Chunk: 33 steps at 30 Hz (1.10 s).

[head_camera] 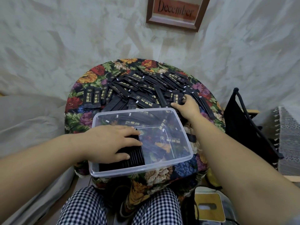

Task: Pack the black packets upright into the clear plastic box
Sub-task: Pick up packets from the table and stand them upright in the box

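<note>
Black packets, slim foil sachets with gold print: I log one row standing upright (128, 157) at the near left end of the clear rectangular plastic box (183, 127), edges up, packed side by side.

Left hand (107, 142): I see it laid palm-down on top of that upright row, fingers spread and flat, thumb along the near side, pinching nothing.

Right hand (186, 108): I see it beyond the far right corner of the box, fingertips curled down onto the loose pile of black packets (146, 88); I cannot tell whether a packet is pinched.

Clear box: right part holds no upright packets; the cloth pattern shows through its floor. It sits at the near edge of the round stool covered in dark floral tapestry cloth (84, 82).

Loose pile: lies flat and criss-crossed over the far half of the stool, from far left edge to right edge, touching the far wall of the box.

Surroundings: checked black-and-white trousers (84, 208) below; wooden-framed "December" sign (176, 12) against the wall.
</note>
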{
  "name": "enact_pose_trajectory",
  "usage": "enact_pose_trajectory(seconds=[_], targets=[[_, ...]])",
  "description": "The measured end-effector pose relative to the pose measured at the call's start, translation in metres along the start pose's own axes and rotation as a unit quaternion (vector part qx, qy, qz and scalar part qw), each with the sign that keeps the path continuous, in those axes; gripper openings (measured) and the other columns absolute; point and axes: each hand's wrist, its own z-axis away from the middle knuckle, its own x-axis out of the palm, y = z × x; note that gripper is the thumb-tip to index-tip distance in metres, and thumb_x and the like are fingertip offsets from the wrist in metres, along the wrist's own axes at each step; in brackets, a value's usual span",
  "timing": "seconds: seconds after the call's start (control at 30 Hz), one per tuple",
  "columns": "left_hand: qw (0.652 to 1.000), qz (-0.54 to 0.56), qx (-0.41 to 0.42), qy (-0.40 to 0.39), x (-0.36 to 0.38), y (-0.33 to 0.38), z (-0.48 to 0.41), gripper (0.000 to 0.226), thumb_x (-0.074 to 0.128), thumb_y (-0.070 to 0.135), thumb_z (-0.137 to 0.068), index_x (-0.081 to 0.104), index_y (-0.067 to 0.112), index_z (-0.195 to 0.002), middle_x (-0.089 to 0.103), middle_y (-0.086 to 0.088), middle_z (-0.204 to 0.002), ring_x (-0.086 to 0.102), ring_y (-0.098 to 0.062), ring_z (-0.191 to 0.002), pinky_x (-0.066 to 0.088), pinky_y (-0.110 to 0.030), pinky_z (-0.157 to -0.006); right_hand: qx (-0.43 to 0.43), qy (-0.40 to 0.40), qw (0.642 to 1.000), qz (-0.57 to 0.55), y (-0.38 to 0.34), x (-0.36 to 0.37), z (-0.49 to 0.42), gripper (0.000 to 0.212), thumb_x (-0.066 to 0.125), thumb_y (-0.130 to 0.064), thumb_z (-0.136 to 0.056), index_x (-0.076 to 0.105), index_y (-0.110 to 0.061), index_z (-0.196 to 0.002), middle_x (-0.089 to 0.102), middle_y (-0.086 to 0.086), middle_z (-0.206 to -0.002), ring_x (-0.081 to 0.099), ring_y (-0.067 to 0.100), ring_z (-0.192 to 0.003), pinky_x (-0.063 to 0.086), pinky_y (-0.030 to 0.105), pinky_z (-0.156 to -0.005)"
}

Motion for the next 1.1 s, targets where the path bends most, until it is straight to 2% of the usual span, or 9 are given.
enact_pose_trajectory(seconds=[0.2, 0.3, 0.37, 0.47, 0.57, 0.63, 0.77, 0.93, 1.1], targets=[[1.0, 0.001, -0.005, -0.003, 0.0, 0.0, 0.0, 0.053, 0.033, 0.053, -0.096, 0.015, 0.044, -0.146, 0.001, 0.016, -0.156, 0.007, -0.009, -0.144, 0.016, -0.03, -0.117, 0.028, -0.003, 0.998, -0.064, -0.006, 0.012, -0.011, 0.073, 0.074, -0.039, -0.078, 0.045, -0.007, -0.136, 0.059, 0.009, -0.128, 0.056, 0.028, -0.114, 0.046, 0.039, -0.096], [1.0, 0.001, -0.004, 0.0, 0.001, 0.0, 0.0, 0.053, 0.033, 0.052, -0.096, 0.016, 0.044, -0.146, 0.002, 0.015, -0.156, 0.007, -0.01, -0.144, 0.016, -0.031, -0.117, 0.039, -0.015, 0.993, -0.107, -0.009, 0.012, -0.015, 0.027, 0.069, -0.026, -0.085, 0.062, -0.003, -0.1, 0.066, 0.01, -0.097, 0.061, 0.026, -0.086, 0.048, 0.036, -0.079], [1.0, 0.004, -0.004, 0.003, 0.0, 0.0, 0.0, 0.053, 0.034, 0.052, -0.096, 0.017, 0.043, -0.146, 0.003, 0.015, -0.156, 0.008, -0.01, -0.144, 0.016, -0.032, -0.117, 0.061, -0.027, 0.983, -0.17, -0.011, 0.008, -0.016, 0.017, 0.065, -0.017, -0.089, 0.055, -0.006, -0.081, 0.06, 0.01, -0.085, 0.054, 0.022, -0.074, 0.041, 0.031, -0.068], [1.0, 0.003, -0.004, -0.001, 0.0, 0.0, 0.001, 0.053, 0.034, 0.051, -0.097, 0.017, 0.043, -0.146, 0.001, 0.016, -0.156, 0.007, -0.009, -0.144, 0.016, -0.032, -0.117, 0.095, -0.041, 0.967, -0.231, -0.011, -0.003, -0.022, 0.015, 0.065, -0.017, -0.089, 0.056, -0.005, -0.09, 0.058, 0.013, -0.1, 0.055, 0.022, -0.081, 0.04, 0.026, -0.061], [1.0, 0.003, -0.006, -0.005, -0.001, 0.0, 0.001, 0.053, 0.034, 0.051, -0.096, 0.016, 0.044, -0.146, 0.001, 0.016, -0.156, 0.006, -0.009, -0.144, 0.017, -0.033, -0.117, 0.115, -0.039, 0.943, -0.311, -0.006, -0.015, -0.028, 0.058, 0.07, -0.022, -0.085, 0.047, 0.001, -0.132, 0.053, 0.015, -0.135, 0.055, 0.031, -0.117, 0.048, 0.039, -0.093], [1.0, 0.003, -0.005, -0.008, -0.001, 0.0, 0.0, 0.053, 0.034, 0.051, -0.097, 0.016, 0.044, -0.146, 0.001, 0.016, -0.157, 0.006, -0.009, -0.144, 0.018, -0.034, -0.117, 0.106, -0.015, 0.931, -0.348, -0.002, -0.021, -0.031, 0.067, 0.073, -0.023, -0.082, 0.042, -0.002, -0.138, 0.052, 0.015, -0.138, 0.054, 0.032, -0.121, 0.044, 0.049, -0.101], [1.0, 0.004, -0.003, -0.008, 0.0, 0.0, 0.0, 0.053, 0.035, 0.051, -0.096, 0.016, 0.044, -0.146, 0.001, 0.015, -0.157, 0.006, -0.009, -0.144, 0.018, -0.035, -0.116, 0.095, 0.016, 0.895, -0.435, -0.021, -0.041, -0.013, 0.007, 0.063, -0.015, -0.091, 0.061, -0.011, -0.097, 0.067, 0.008, -0.102, 0.063, 0.026, -0.094, 0.053, 0.038, -0.08], [1.0, 0.001, -0.003, -0.01, -0.001, 0.0, 0.0, 0.053, 0.034, 0.051, -0.097, 0.016, 0.043, -0.146, 0.002, 0.015, -0.157, 0.007, -0.01, -0.144, 0.019, -0.036, -0.116, 0.02, -0.047, 0.848, -0.527, -0.062, -0.064, 0.038, 0.011, 0.046, -0.01, -0.099, 0.051, -0.008, -0.109, 0.065, 0.006, -0.093, 0.07, 0.015, -0.069, 0.055, 0.03, -0.053], [1.0, -0.008, -0.004, -0.009, -0.003, 0.002, 0.001, 0.053, 0.035, 0.051, -0.097, 0.018, 0.041, -0.146, 0.005, 0.012, -0.157, 0.012, -0.013, -0.144, 0.024, -0.037, -0.114, -0.039, -0.202, 0.865, -0.458, -0.09, -0.068, 0.125, 0.013, 0.047, -0.006, -0.097, 0.051, -0.017, -0.103, 0.065, 0.001, -0.085, 0.061, 0.011, -0.061, 0.05, 0.025, -0.049]])
